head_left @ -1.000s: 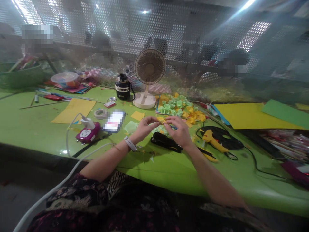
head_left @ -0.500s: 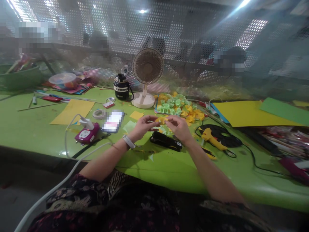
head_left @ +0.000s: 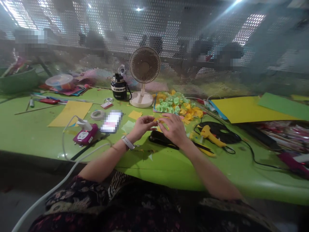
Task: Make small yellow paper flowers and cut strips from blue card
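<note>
Pinching a small yellow paper piece (head_left: 156, 119) between the fingers of both hands: left hand (head_left: 142, 125) and right hand (head_left: 172, 129) are meeting just above the green counter (head_left: 169, 167), over a black stapler (head_left: 159, 141); paper flowers (head_left: 177, 106) are lying behind.

I look down on a glossy green bench (head_left: 36, 135). Near its far edge stand a small fan (head_left: 144, 77) and a black flask (head_left: 119, 88). Toward the left end lie a yellow sheet (head_left: 71, 112), a tape roll (head_left: 98, 114) and a purple power strip (head_left: 85, 135). Mid-bench are a heap of paper flowers (head_left: 177, 108), a black stapler (head_left: 159, 139) and a yellow glue gun (head_left: 210, 135). Toward the right end lie a large yellow sheet (head_left: 241, 109) and a green sheet (head_left: 285, 106).
</note>
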### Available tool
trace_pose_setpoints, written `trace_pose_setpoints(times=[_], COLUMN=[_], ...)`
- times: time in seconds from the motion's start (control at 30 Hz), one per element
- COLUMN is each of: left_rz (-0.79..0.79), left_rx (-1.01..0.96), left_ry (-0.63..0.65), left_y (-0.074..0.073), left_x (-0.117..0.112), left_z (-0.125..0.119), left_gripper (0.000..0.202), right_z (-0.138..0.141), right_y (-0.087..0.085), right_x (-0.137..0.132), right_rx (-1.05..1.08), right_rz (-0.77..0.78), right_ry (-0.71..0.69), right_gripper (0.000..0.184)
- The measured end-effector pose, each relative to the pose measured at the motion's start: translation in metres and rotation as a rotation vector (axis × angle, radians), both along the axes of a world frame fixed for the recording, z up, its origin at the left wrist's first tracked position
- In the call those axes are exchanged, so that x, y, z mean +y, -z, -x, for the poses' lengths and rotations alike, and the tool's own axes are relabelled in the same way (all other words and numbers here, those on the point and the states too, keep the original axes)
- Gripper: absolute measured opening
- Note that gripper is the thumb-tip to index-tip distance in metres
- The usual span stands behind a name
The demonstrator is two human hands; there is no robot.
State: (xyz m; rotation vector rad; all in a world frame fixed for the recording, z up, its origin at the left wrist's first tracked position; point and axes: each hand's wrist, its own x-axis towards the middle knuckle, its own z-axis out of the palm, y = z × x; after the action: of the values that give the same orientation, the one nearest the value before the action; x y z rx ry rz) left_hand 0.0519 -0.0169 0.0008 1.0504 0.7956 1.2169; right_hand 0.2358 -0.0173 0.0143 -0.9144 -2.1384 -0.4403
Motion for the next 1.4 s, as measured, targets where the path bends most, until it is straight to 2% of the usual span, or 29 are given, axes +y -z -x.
trace_pose_setpoints(times=[0.33, 0.67, 0.97, 1.13, 1.27, 1.33, 1.4], left_rz=[0.007, 0.01, 0.015, 0.001, -0.003, -0.008, -0.002], left_rx=[0.019, 0.026, 0.051, 0.062, 0.054, 0.038, 0.027], left_ry=[-0.018, -0.015, -0.011, -0.035, -0.076, -0.094, -0.089], left_y=[-0.002, 0.0, 0.005, 0.005, 0.002, 0.001, 0.0], left_x=[-0.002, 0.001, 0.006, 0.006, 0.007, 0.007, 0.006], left_z=[-0.002, -0.001, 0.002, 0.002, 0.004, 0.004, 0.004], left_gripper=[0.052, 0.051, 0.041, 0.034, 0.033, 0.037, 0.038], right_z=[0.0, -0.002, -0.011, -0.009, -0.018, -0.025, -0.028], right_y=[0.002, 0.003, -0.005, -0.004, -0.01, -0.013, -0.014], right_x=[0.003, 0.007, 0.011, 0.008, 0.012, 0.016, 0.019], right_rx=[-0.035, 0.157, 0.246, 0.213, 0.236, 0.287, 0.34], right_rz=[-0.026, 0.108, 0.18, 0.138, 0.123, 0.177, 0.337], right_ry=[-0.005, -0.088, -0.067, -0.086, -0.057, -0.028, -0.022], right_gripper=[0.016, 0.014, 0.012, 0.011, 0.014, 0.016, 0.017])
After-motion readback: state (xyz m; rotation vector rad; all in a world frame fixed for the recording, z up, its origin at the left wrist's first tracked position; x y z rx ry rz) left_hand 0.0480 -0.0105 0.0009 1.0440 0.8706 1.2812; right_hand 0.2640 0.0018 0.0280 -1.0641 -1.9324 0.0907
